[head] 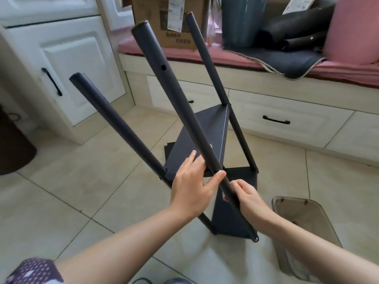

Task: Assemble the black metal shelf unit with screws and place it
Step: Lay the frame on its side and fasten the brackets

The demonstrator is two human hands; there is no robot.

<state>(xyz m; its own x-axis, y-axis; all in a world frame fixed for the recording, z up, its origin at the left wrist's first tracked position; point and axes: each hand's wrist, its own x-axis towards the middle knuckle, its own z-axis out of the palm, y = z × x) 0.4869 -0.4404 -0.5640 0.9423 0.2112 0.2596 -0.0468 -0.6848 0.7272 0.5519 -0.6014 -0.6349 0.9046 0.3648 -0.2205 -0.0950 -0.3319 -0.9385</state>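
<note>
The black metal shelf unit (207,128) stands tilted on the tiled floor, with three round posts leaning up toward me. The middle post (164,78) shows a screw hole partway up. My left hand (192,185) lies with straight fingers against a triangular shelf panel, its thumb pressed on the middle post. My right hand (248,195) pinches the same post lower down, fingers curled round it. A lower panel (227,220) sits between my wrists. No screws are in view.
A white cabinet with black handles (51,80) stands at left. A window bench with drawers (274,119) carries a pink cushion, a cardboard box (170,21) and dark fabric. A translucent brown stool (303,226) sits right of my arm. A dark bin (14,144) is at far left.
</note>
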